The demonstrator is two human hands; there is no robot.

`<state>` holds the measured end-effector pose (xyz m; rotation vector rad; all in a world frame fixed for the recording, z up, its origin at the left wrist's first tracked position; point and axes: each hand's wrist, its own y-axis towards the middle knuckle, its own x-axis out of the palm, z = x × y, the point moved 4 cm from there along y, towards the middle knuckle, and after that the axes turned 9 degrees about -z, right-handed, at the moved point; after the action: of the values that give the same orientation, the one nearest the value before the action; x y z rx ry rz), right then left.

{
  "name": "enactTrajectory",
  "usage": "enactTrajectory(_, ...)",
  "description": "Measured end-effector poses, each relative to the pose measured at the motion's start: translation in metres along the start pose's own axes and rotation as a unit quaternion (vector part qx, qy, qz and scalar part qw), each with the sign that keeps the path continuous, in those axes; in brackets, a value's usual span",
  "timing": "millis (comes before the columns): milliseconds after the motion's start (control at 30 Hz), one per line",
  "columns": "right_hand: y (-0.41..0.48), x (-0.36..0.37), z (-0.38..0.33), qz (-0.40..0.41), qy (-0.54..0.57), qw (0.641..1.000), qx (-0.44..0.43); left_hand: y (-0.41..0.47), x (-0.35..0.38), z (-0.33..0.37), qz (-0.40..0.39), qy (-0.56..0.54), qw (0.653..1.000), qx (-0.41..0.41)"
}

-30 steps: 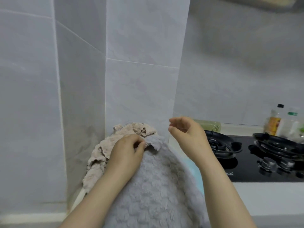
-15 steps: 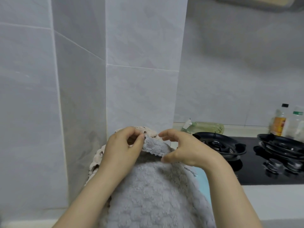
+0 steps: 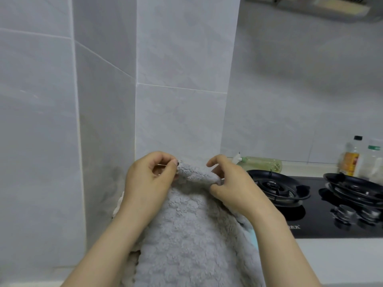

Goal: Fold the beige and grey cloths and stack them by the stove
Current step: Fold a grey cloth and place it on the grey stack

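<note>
A fluffy grey cloth (image 3: 192, 235) hangs in front of me, lifted off the counter. My left hand (image 3: 149, 183) pinches its top left corner. My right hand (image 3: 230, 187) pinches the top edge a short way to the right. Both hands are close together, just in front of the tiled wall corner. Only a sliver of the beige cloth (image 3: 118, 206) shows behind my left wrist; the rest is hidden by the grey cloth and my arm. A strip of light blue (image 3: 253, 238) peeks out beneath the grey cloth on the right.
The black gas stove (image 3: 323, 212) with two burners lies to the right on the white counter (image 3: 339, 259). A green bottle (image 3: 261, 164) lies behind the stove by the wall. Two upright bottles (image 3: 360, 158) stand at the far right. A range hood (image 3: 323, 7) is overhead.
My right hand moved in from the right and took hold of the grey cloth's top edge. Both hands have raised the cloth, which now hides most of the beige cloth.
</note>
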<state>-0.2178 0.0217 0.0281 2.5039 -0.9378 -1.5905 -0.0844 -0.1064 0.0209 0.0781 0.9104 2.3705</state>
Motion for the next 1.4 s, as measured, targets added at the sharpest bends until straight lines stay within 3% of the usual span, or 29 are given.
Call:
enactTrajectory(200,-0.004,-0.019,0.012,0.106,0.022,0.994,-0.008,0.005,-0.010,-0.012,0.030,-0.042,0.998,-0.022)
enactTrajectory(333,-0.002,-0.019,0.024,0.107,0.047,0.993,0.000,0.002,-0.006,-0.010,-0.032,-0.036,0.999,-0.027)
enactTrajectory(433,0.000,-0.018,0.024,0.129,0.071,0.989,-0.026,0.001,-0.003,-0.015,-0.073,0.060,0.996,-0.011)
enactTrajectory(533,0.001,-0.020,0.023,0.146,0.100,0.983,-0.040,0.001,-0.006,-0.007,-0.057,0.149,0.986,0.055)
enactTrajectory(633,0.002,-0.020,0.022,0.142,0.106,0.983,-0.038,0.003,-0.010,-0.005,-0.040,0.165,0.982,0.081)
enactTrajectory(833,0.001,-0.014,0.032,0.097,0.023,0.995,0.022,0.004,-0.017,-0.011,0.004,0.064,0.998,0.012)
enactTrajectory(1100,-0.006,-0.025,0.057,0.085,0.032,0.991,0.102,0.007,-0.028,-0.022,0.027,0.091,0.995,-0.031)
enactTrajectory(1233,-0.006,-0.032,0.049,0.107,0.122,0.985,0.064,0.007,-0.032,-0.024,0.024,0.145,0.989,-0.007)
enactTrajectory(1400,-0.006,-0.030,0.038,0.050,0.345,0.936,0.045,0.006,-0.025,-0.010,0.014,0.084,0.996,-0.026)
